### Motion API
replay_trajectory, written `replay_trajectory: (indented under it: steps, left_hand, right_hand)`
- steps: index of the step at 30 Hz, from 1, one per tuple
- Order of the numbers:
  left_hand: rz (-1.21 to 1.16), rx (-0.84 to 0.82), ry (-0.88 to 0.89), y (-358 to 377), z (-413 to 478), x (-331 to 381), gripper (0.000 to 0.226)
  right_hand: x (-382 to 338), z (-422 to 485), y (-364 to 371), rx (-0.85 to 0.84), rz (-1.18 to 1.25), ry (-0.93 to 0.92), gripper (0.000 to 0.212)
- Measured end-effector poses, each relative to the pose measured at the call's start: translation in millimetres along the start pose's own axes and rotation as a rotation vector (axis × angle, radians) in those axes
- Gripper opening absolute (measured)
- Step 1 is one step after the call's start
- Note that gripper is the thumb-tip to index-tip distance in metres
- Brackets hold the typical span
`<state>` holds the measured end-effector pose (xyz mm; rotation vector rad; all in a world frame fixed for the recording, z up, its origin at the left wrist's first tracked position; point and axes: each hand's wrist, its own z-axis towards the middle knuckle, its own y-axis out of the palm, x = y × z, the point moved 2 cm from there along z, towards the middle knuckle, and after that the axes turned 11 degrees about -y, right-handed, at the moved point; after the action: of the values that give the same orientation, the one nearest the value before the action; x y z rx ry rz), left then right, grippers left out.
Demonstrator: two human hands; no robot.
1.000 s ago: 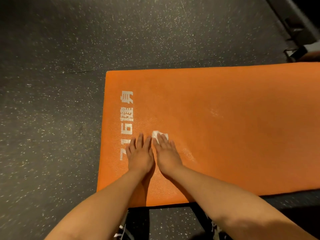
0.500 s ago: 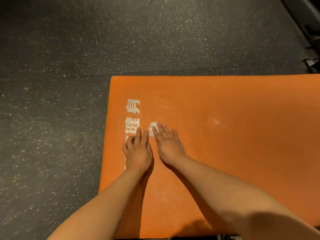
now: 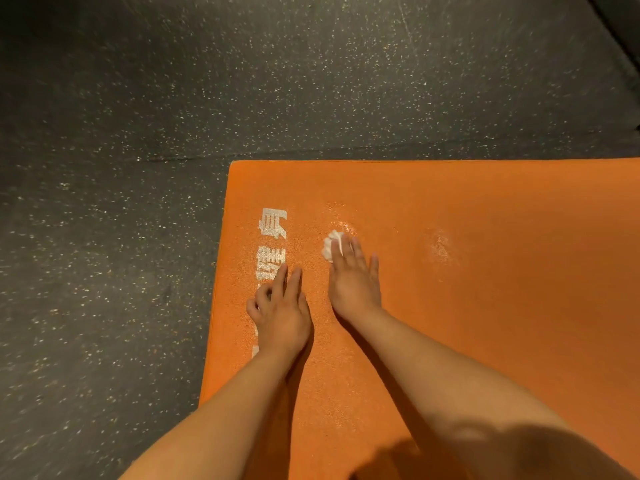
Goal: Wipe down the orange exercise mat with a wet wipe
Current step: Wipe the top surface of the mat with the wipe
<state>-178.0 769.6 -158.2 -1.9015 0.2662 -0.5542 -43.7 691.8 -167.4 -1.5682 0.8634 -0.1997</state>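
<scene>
The orange exercise mat (image 3: 485,306) lies on the dark floor, with white printed characters (image 3: 273,244) along its left end. My right hand (image 3: 353,282) presses flat with straight fingers on a bunched white wet wipe (image 3: 330,245), which peeks out beyond the fingertips. My left hand (image 3: 280,306) rests on the mat beside it, over the lower characters, two fingers extended and the outer ones curled. A shiny wet patch (image 3: 341,220) shows just beyond the wipe.
Dark speckled rubber flooring (image 3: 138,237) surrounds the mat on the left and far sides. A second pale wet patch (image 3: 441,249) marks the mat to the right of my hands. A dark edge (image 3: 620,36) crosses the top right corner.
My right hand has slid the wipe farther away across the mat, leaving a wet trail. The left hand has separated from it and its outer fingers have curled. The view shifted left.
</scene>
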Motion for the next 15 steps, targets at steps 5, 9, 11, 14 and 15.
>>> replay_trajectory:
  steps: [5, 9, 11, 14, 15]
  left_hand:
    - [-0.003, -0.034, -0.017, -6.6, 0.7, 3.9, 0.049]
    - [0.014, -0.018, 0.025, -15.7, 6.6, 6.0, 0.05]
    - [0.033, -0.009, 0.045, -16.0, 11.4, 6.4, 0.05]
    - [0.044, -0.01, 0.092, -12.4, 22.5, 10.5, 0.05]
    - [0.042, -0.022, 0.095, -11.6, 28.4, 13.6, 0.05]
  right_hand:
    - [-39.0, -20.4, 3.7, -0.099, 0.116, -0.212, 0.06]
    - [-4.8, -8.2, -0.1, -0.049, 0.002, -0.177, 0.058]
    - [15.6, 0.9, -9.1, -0.017, 0.023, 0.05, 0.06]
    - [9.5, 9.0, -12.2, 0.0, 0.074, 0.131, 0.06]
    - [-1.2, 10.6, -9.7, -0.017, 0.087, 0.062, 0.062]
